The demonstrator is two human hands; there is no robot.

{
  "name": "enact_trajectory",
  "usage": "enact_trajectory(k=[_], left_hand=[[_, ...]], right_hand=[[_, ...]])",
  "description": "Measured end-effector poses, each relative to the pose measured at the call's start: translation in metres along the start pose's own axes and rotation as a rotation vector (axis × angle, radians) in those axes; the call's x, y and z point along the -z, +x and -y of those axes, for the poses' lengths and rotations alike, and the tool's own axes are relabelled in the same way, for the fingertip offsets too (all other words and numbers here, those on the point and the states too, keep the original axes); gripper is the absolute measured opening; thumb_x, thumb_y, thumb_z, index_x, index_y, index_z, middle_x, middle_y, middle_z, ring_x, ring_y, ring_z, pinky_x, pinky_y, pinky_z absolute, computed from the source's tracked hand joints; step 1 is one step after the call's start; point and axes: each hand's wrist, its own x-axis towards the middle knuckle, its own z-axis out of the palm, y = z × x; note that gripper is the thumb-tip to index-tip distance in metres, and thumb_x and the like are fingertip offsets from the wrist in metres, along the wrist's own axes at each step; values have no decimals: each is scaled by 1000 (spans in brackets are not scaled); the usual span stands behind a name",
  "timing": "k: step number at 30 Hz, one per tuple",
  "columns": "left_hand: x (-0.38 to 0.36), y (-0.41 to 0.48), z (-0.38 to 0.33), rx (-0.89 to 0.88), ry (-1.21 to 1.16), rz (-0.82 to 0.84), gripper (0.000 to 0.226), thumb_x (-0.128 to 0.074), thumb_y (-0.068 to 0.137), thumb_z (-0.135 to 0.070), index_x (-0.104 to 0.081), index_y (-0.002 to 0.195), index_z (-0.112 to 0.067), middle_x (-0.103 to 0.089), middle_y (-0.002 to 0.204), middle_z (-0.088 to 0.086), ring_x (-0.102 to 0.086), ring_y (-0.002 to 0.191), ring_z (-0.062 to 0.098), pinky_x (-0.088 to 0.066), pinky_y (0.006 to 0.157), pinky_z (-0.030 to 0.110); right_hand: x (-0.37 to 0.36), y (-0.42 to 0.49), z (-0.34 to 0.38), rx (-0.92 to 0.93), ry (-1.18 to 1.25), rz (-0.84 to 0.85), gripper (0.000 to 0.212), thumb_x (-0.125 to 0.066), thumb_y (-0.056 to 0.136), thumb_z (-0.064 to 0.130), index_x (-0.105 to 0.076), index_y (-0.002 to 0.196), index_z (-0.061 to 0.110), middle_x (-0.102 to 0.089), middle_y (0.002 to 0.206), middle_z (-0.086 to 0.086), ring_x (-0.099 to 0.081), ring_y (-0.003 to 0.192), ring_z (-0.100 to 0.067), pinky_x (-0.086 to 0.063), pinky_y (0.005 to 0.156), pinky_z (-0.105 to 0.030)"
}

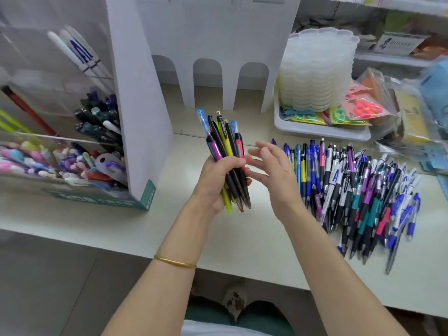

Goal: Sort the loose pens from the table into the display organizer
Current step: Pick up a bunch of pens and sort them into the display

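Several loose pens [358,195] show "A"; left hand [215,180] grips a bundle [226,144].

Bright, even indoor light, barely any shadows on the table [242,238]. Soft overall, motion smear along the right edge, glare on the display organizer [143,105] clear front, fisheye bending at corners.

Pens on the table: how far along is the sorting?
Done: the display organizer already holds many pens in its compartments. In hand: the left hand grips a bundle of pens upright; the right hand is open beside it. Left: a big pile of loose pens lies on the table.
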Motion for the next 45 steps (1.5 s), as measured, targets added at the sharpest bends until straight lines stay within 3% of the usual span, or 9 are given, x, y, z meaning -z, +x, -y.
enact_trajectory(k=[10, 19, 22, 26, 29, 33, 38, 41, 45], left_hand=[[33, -71, -58, -14, -45, 127, 34, -62, 74, -12, -58, 106, -3, -65, 75, 4, -61, 62, 15, -54, 55, 29], [128, -122, -144, -151, -34, 79, 26, -67, 74, -2, -61, 99, -3, -65, 73, 4, -62, 61, 14, -55, 57, 29], [170, -138, -173, -218, 53, 45, 15, -61, 82, 0, -61, 96, -5, -63, 67, 4, -61, 59, 15, -55, 56, 29], [223, -151, -206, -269, 130, 38, 15, -54, 90, 3, -59, 102, -5, -65, 69, 5, -62, 60, 16, -54, 52, 28], [252, -156, -227, -254, 164, 61, 18, -52, 91, 3, -59, 105, -6, -64, 67, 2, -62, 59, 15, -52, 52, 27], [277, -152, -245, -215, 164, 68, 17, -58, 90, -2, -61, 105, -9, -63, 73, 5, -62, 65, 18, -54, 56, 33], [291, -137, -263, -195, 126, 42, 12, -57, 91, -4, -62, 101, -9, -64, 68, 4, -62, 60, 18, -55, 53, 32], [296, -127, -272, -174, 80, 15, 12, -55, 94, -5, -61, 104, -6, -65, 71, 8, -63, 57, 21, -56, 53, 31], [299, -112, -282, -189, 88, -53, 19, -56, 93, -4, -63, 110, -6, -69, 80, 8, -68, 69, 20, -57, 58, 29]], right_hand=[[-63, -23, 65, 144, -147, 80, 17, -47, 99, 14, -58, 112, 17, -61, 89, -1, -55, 61, -6, -48, 55, -20], [-192, -53, 102, 294, -143, 226, 17, -50, 95, 3, -60, 104, 14, -55, 80, -7, -53, 49, -13, -44, 45, -23], [-250, -59, 98, 308, -252, 283, 17, -55, 95, 10, -61, 109, 17, -54, 75, -2, -54, 47, -9, -47, 45, -25], [-315, -69, 91, 318, -377, 386, 46, -63, 91, 13, -51, 134, 23, -46, 74, -5, -56, 52, -12, -53, 49, -34], [-346, -68, 92, 291, -402, 491, 57, -62, 91, 10, -43, 140, 33, -44, 79, -8, -55, 61, -18, -55, 58, -36], [-374, -56, 99, 242, -402, 555, 52, -63, 89, 6, -50, 128, 38, -43, 85, -10, -57, 59, -13, -48, 50, -21], [-400, -39, 103, 233, -444, 518, 44, -60, 87, 3, -51, 118, 34, -43, 88, -7, -57, 60, -15, -57, 60, -41], [-406, -28, 105, 226, -332, 515, 40, -56, 88, -2, -46, 115, 26, -45, 93, -6, -58, 59, -14, -56, 59, -37], [-410, -15, 99, 276, -301, 452, 37, -50, 91, -2, -40, 117, 22, -52, 94, -8, -56, 61, -11, -51, 56, -29]])
